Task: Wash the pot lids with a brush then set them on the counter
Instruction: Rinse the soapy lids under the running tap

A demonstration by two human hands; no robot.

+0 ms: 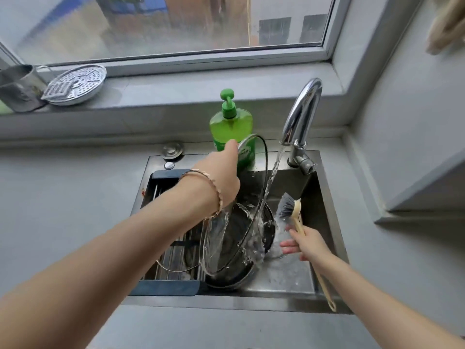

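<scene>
Status: mid-wash, rinse stage by the look of it.

Left hand (pixel 224 172) grips a glass pot lid (pixel 241 210) by its far upper rim, holding it on edge, tilted, over the sink (pixel 324 187). The water stream (pixel 273 172) from the tap (pixel 302 117) hits the lid's right face and sheets off the near-bottom edge. Lid is transparent with a metal rim band; the knob isn't clearly visible.

Right hand (pixel 305 244) is closed around the wooden handle of the dish brush (pixel 289 210), mid-shaft, a couple of fingers loose. Bristle head points up and left, just right of the lid and apart from the glass. So no scrubbing at this instant.

Under the lid: a dark pan (pixel 235 278) sits in the sink bottom. A second thin rim (pixel 173 268) shows on the drain rack (pixel 173 250) at the left of the sink. Probably another lid, can't confirm.

Green soap bottle (pixel 230 124) stands at the far edge behind the lid.

Progress, my read: no lid on the grey counter (pixel 63 197) in view, so nothing finished. The held lid needs its rinse finished and placing; the rack item likely remains after that.
</scene>
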